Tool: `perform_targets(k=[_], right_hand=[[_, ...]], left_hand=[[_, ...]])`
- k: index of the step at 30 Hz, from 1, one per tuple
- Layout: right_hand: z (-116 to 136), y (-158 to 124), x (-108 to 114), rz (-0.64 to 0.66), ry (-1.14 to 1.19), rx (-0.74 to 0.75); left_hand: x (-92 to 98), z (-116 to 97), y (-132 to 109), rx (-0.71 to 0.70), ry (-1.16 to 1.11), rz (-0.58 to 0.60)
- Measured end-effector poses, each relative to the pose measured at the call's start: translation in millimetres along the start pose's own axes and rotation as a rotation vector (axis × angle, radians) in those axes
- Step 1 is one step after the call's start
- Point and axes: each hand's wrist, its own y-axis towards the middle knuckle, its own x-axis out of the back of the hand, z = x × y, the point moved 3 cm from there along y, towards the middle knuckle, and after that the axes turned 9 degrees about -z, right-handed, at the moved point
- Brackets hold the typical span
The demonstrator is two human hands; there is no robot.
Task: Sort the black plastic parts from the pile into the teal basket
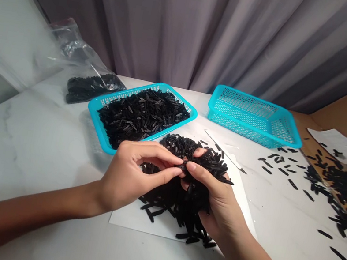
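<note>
In the head view, my left hand (139, 173) comes in from the left, its thumb and fingertips pinched on a small black strip (183, 166). Meeting it fingertip to fingertip, my right hand (216, 191) is curled, with its thumb on the same spot. Several black strips also seem to lie in the right palm, but they blend with the pile behind. Both hands are over a heap of black strips (165, 191) on a white sheet (131, 219). The hands cover part of the heap.
Behind stands a turquoise basket (95, 127) full of black strips; another turquoise basket (253, 133) is farther right. A clear plastic bag (83, 69) with black strips sits back left. Loose strips (321, 183) scatter on the right near a paper (345, 147). A thin pointed tool (226, 153) lies behind the heap.
</note>
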Motion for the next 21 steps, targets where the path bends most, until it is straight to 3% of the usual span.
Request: perform_targets(k=[4, 7, 10, 12, 16, 19, 21], right_hand=[[2.5, 2.3, 1.3, -0.029, -0.013, 0.017], [5.5, 4.4, 2.1, -0.067, -0.022, 0.038], [6.7, 5.3, 2.4, -0.092, -0.022, 0.044], [6.2, 5.3, 2.4, -0.097, -0.025, 0.032], [5.4, 5.1, 3.0, -0.098, -0.046, 0.036], [3.9, 5.3, 3.4, -0.071, -0.077, 0.028], [2.6, 5.5, 3.0, -0.038, -0.108, 0.036]], left_hand=[[1.1, 5.1, 1.4, 0.126, -0.086, -0.011], [0.9, 6.2, 1.5, 0.125, -0.092, -0.022], [1.5, 3.8, 2.7, 0.031, -0.062, -0.033], [6.7, 1.3, 7.8, -0.11, 0.021, -0.07], [32.3, 1.6, 30.9, -0.425, 0.364, -0.277], [45.2, 7.1, 47.9, -0.427, 0.543, -0.275], [43.7, 7.5, 49.5, -0.382, 0.497, -0.202]])
